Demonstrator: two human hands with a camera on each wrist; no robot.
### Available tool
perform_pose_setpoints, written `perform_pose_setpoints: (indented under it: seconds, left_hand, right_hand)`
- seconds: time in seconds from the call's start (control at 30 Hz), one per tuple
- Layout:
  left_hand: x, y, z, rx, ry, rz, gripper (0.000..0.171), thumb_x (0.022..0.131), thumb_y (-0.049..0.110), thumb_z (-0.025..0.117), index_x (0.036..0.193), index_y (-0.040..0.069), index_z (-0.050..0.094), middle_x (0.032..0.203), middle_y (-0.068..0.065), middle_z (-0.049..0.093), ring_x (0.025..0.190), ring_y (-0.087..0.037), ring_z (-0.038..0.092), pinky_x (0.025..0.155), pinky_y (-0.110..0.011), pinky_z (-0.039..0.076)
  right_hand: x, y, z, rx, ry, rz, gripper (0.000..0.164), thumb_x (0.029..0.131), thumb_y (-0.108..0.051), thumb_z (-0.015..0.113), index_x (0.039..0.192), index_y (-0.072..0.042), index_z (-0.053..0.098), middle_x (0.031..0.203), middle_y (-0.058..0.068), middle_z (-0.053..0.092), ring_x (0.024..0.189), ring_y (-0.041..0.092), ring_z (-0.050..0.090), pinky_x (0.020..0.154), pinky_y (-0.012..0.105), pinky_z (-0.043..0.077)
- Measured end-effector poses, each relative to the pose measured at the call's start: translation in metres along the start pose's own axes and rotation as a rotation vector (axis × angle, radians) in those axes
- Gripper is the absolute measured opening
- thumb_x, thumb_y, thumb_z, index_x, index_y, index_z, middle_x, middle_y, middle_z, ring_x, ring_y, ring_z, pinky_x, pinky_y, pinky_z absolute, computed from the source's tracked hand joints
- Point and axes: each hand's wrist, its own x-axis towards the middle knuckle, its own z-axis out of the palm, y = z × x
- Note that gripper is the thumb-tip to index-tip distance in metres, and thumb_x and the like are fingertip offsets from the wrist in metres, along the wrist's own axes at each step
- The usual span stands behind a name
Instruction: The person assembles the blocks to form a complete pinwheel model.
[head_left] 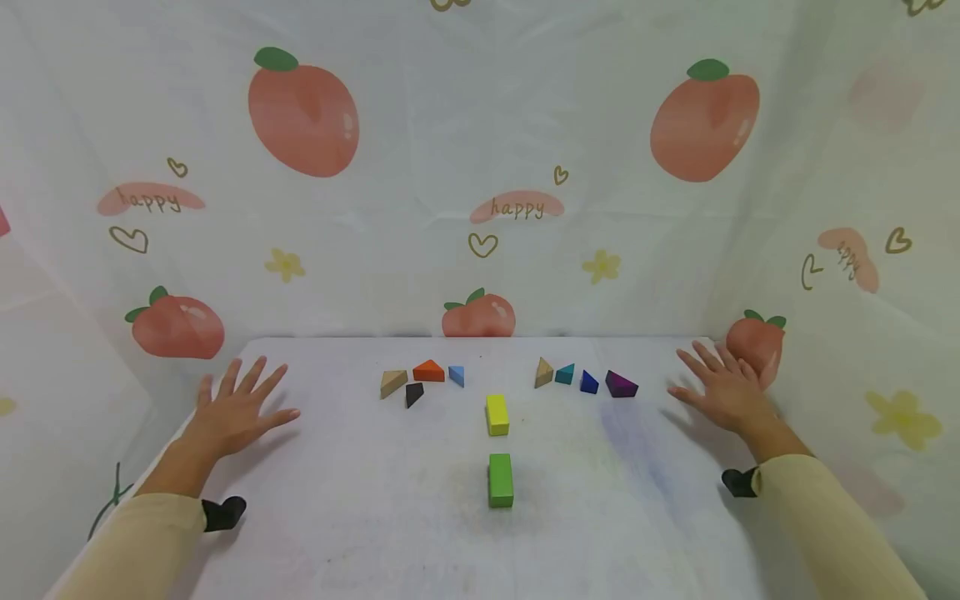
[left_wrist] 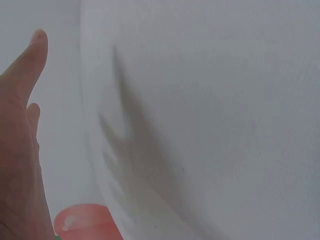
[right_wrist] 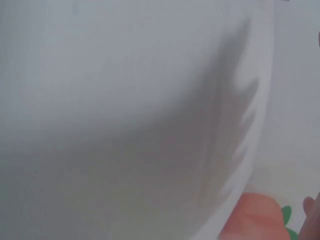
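My left hand (head_left: 231, 418) hovers over the table's left side with its fingers spread, holding nothing; its shadow falls on the tabletop. On the right side my right hand (head_left: 729, 395) is spread in the same way, also holding nothing. Between them, near the middle, a yellow block (head_left: 497, 415) stands behind a green block (head_left: 501, 481). Left of centre at the back are a natural wood triangle (head_left: 393, 383), an orange triangle (head_left: 429, 372), a black one (head_left: 414, 393) and a light blue one (head_left: 457, 376). The purple triangular block (head_left: 622, 384) is the piece nearest my right hand.
Beside the purple piece lie a dark blue triangle (head_left: 589, 382), a teal triangle (head_left: 566, 373) and another natural wood triangle (head_left: 543, 372). The white table (head_left: 360, 517) ends at a peach-printed curtain (head_left: 405, 167), which hangs behind and at both sides.
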Motion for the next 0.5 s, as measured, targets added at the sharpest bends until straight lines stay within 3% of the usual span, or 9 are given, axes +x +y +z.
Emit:
perform_pose_setpoints:
  seconds: [0.2,0.5]
  left_hand:
    - [0.005,0.009,-0.001,-0.056,0.004,0.012,0.091,0.089,0.068,0.048,0.156,0.016,0.016,0.158,-0.026,0.008,0.140,-0.052,-0.004,0.101,-0.073,-0.009]
    - [0.013,0.021,0.000,-0.166,0.015,0.034,0.090,0.091,0.063,0.052,0.157,0.014,0.015,0.157,-0.027,0.009,0.138,-0.055,0.008,0.102,-0.074,0.005]
  right_hand:
    - [0.001,-0.009,0.006,0.024,0.113,-0.073,0.075,0.095,-0.054,0.052,0.151,-0.009,0.032,0.154,0.025,0.024,0.142,0.047,0.010,0.108,0.067,0.011]
    - [0.005,-0.023,0.012,0.162,0.177,-0.097,0.071,0.092,-0.044,0.063,0.150,-0.012,0.036,0.154,0.021,0.028,0.135,0.050,0.024,0.099,0.072,0.024]
